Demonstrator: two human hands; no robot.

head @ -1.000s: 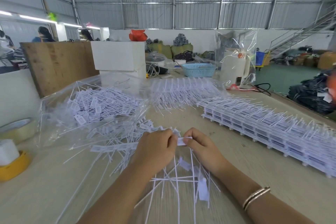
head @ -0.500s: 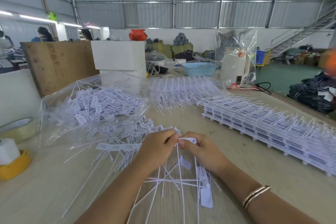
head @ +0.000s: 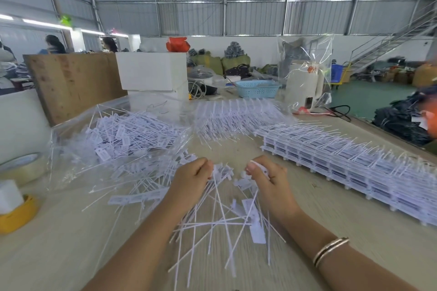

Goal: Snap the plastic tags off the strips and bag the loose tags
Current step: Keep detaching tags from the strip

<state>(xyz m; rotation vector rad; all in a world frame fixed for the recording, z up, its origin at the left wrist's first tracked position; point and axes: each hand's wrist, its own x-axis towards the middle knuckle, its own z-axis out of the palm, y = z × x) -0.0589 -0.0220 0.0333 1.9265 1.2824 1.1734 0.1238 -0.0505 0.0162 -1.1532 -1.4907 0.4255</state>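
The left hand (head: pixel 192 178) grips a bunch of thin white plastic stems, and the right hand (head: pixel 266 178) pinches one small white plastic tag (head: pixel 260 168). The hands sit a little apart, probably because the tag has just come off its strip. Loose white tags (head: pixel 236 215) lie on the pale wooden surface (head: pixel 59 243) right under the hands, easy to scoop. The clear plastic bag (head: pixel 113 139) with tags in it lies to the left with its mouth facing the hands. Stacked white tag strips (head: pixel 354 163) wait on the right, near that edge. There is bare room in front.
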